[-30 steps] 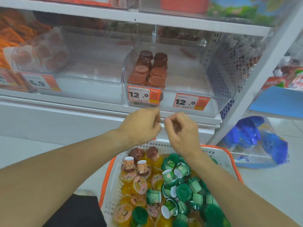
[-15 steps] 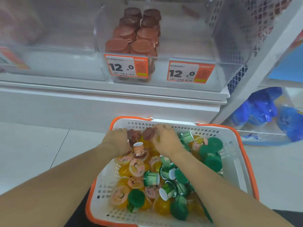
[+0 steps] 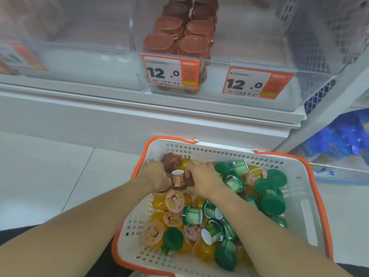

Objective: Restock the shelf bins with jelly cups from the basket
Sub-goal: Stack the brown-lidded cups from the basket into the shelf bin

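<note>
A white basket (image 3: 305, 206) with an orange rim sits on the floor below a shelf, filled with green, orange and a few brown jelly cups. Both hands reach into its far left corner. The left hand (image 3: 157, 176) curls its fingers around a brown cup (image 3: 171, 159). The right hand (image 3: 203, 179) curls over another brown cup (image 3: 189, 179), with a third cup (image 3: 177, 179) standing between the hands. Above, a clear bin (image 3: 249, 62) holds stacked brown cups (image 3: 179, 41) on its left side. Risk: grabbing several cups at once could let one slip, or topple the bin's stacks.
</note>
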### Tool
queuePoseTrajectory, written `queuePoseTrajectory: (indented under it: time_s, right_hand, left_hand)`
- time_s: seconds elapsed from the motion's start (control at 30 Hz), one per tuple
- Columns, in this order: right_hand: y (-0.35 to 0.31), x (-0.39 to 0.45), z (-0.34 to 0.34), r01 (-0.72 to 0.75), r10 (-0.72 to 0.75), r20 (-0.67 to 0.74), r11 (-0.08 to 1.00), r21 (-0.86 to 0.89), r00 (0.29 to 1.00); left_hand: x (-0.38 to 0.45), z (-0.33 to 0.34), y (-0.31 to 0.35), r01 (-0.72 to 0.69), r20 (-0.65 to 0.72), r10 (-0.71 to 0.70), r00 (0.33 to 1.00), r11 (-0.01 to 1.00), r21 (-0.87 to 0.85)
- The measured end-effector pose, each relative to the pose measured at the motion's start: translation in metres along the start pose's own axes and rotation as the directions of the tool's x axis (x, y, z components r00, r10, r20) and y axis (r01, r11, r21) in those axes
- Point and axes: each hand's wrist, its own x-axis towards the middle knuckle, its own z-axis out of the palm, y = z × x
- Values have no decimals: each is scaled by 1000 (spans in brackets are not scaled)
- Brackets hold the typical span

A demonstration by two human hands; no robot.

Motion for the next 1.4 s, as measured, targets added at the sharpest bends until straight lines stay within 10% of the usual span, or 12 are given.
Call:
queuePoseTrajectory:
  time_s: [0.23,0.4,0.6,1.07,1.27,1.4]
  right_hand:
    - [-6,-19,-16,-130,167,-93,939,319,982]
    - [-24,-27,-69,-131,439,-103,470,873,892]
    - [-50,-53,-141,-15,382,43,-75,997,923]
    - [-83,-88,-230,214,319,-371,433,876,872]
    - [-71,-87,-260,262,78,-300,315,912,951]
    - [-67,-81,-279,224,121,-313,467,855,942]
  left_hand:
    - [-37,-20,-10,445,529,57,847,469,-763]
    - [-65,-54,-7,447,456,100,885,101,-889]
    - [-105,-122,36,385,436,257,862,229,-894]
    - [-159,-186,76,-23,42,424,905,147,-989]
    - [-142,-194,69,-99,-59,410,910,79,-992]
    - [-134,-189,68,-310,-251,243,937,247,-918]
